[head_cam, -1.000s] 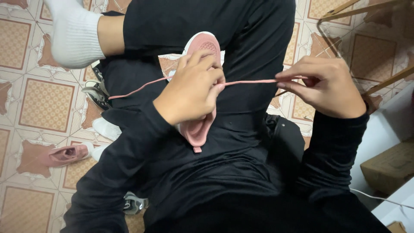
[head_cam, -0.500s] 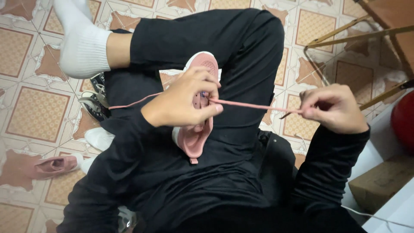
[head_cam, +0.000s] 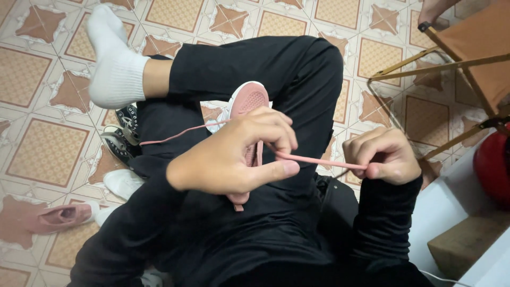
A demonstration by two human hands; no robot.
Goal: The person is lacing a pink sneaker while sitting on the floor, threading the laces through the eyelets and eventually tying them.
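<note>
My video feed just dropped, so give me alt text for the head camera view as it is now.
Seen from above, a seated person in black holds a pink shoe on the lap with the left hand, while the right hand pinches a pink lace running from the shoe. A white-socked foot is crossed over patterned floor tiles; a second pink shoe lies at lower left.

Your crossed legs [head_cam: 297,69] and the sock foot [head_cam: 114,64] close the far side. A taut pink lace [head_cam: 319,159] bars passage between your hands. Black sneakers [head_cam: 122,135] crowd the left; a folding chair [head_cam: 467,53] blocks the right. Open floor [head_cam: 48,143] lies far left.
</note>
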